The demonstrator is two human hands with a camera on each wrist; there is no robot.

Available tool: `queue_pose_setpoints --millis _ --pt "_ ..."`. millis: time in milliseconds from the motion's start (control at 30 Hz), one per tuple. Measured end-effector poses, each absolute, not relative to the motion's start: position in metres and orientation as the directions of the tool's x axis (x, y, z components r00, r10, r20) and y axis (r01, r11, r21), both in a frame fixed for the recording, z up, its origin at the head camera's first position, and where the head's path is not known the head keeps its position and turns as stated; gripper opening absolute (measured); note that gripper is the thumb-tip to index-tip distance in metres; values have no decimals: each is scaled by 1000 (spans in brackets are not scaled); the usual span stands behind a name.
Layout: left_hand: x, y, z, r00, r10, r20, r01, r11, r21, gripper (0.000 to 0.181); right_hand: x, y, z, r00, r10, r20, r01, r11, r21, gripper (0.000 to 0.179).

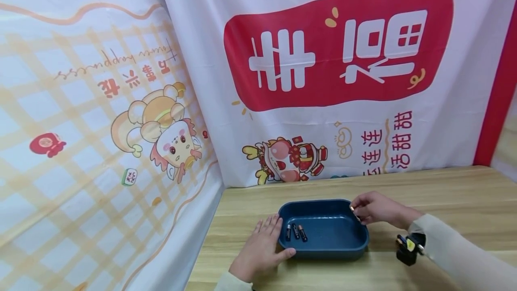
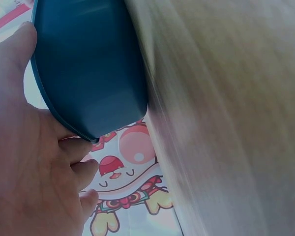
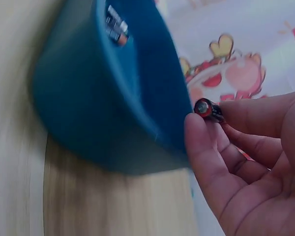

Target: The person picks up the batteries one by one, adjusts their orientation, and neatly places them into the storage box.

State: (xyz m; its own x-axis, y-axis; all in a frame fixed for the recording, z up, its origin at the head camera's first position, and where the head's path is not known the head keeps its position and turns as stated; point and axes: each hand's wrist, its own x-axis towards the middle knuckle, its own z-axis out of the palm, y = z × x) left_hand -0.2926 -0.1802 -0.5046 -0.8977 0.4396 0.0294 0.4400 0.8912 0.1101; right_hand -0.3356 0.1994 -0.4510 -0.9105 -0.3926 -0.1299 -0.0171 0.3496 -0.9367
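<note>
A dark blue rounded rectangular plastic basin (image 1: 327, 253) sits on the wooden table. Inside it, near the left end, lie three small black batteries with coppery bands, one of them the rightmost battery (image 1: 302, 233). My left hand (image 1: 258, 248) rests against the basin's left end, fingers spread along the rim and thumb at the front edge. At the right rim, my right hand (image 1: 375, 210) pinches another battery (image 3: 209, 110) between thumb and fingers. Its end faces the right wrist camera. The left wrist view shows the basin's outer wall (image 2: 88, 64) beside my left hand.
Behind the table hangs a white cloth (image 1: 202, 35) with a red printed panel and cartoon figures. A checked cloth (image 1: 81, 147) covers the left side. A black wrist device (image 1: 409, 248) is strapped to my right wrist, close over the wooden tabletop (image 1: 456, 196).
</note>
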Motion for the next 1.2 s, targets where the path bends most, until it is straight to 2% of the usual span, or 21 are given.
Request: queue_pose_setpoints --millis 300,700,1200 --pt "-292 -181 -503 -893 449 44 451 886 112 98 -326 177 -440 -879 -466 -100 -51 302 -952 19" --pt "-293 -180 -505 -894 448 31 448 884 133 98 -327 154 -461 -861 -498 -101 -27 244 -969 17" --pt "-294 -181 -504 -888 459 19 457 878 143 98 -325 130 -478 -857 -507 -91 -51 258 -965 15"
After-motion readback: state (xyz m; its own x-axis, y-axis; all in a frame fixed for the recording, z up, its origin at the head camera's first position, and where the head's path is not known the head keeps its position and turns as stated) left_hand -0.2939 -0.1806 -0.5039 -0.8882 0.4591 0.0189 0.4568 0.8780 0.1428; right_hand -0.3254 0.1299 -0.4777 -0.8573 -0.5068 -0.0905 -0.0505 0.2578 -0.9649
